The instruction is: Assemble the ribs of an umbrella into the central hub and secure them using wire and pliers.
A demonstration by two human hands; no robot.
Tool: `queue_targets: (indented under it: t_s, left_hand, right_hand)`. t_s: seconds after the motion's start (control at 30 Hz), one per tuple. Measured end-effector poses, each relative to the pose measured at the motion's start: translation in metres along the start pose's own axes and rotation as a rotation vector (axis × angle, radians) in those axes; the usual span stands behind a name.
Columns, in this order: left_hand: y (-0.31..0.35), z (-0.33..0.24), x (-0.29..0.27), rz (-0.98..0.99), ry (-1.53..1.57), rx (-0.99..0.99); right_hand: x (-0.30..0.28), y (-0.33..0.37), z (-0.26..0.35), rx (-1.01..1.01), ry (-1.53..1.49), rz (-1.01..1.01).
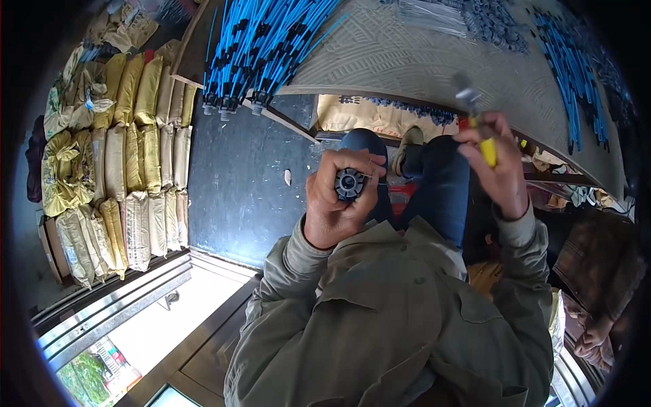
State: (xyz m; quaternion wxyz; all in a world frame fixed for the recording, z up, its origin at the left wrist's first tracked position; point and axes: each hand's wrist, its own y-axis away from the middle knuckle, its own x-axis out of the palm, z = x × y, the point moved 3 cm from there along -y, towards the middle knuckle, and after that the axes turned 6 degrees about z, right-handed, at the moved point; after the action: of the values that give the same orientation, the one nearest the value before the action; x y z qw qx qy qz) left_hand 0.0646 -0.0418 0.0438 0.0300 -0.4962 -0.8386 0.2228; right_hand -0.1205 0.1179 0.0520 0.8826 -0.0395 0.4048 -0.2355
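My left hand [325,214] is closed round a black ribbed plastic fitting [349,184], held end-on in front of my lap so that its round, slotted end with a central hole shows. A thin piece seems to lie near the thumb and fingertips, too small to name. In my right hand [502,159], off to the right and higher up, is a small hammer [487,146] with a yellow handle. Its metal head is blurred by motion and points toward the table. The hammer and the fitting are well apart.
A table [380,61] spans the far side, its edge close beyond my knees. Bundles of blue rods with black fittings [254,54] overhang its left end; more blue rods [569,74] lie right. Grey small parts [491,24] sit at the back. Stacked sacks [119,156] stand left.
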Motion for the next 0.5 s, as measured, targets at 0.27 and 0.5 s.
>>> queue_targets:
  t_s: [0.27,0.5]
  left_hand:
    - [0.001,0.001,-0.014,0.014,-0.029,-0.096]
    - [-0.001,0.006,-0.026,-0.017,-0.077,-0.006]
  right_hand:
    - [0.012,-0.043,0.048,-0.491,1.054,-0.328]
    - [0.019,-0.052,0.05,-0.697,1.279,-0.518]
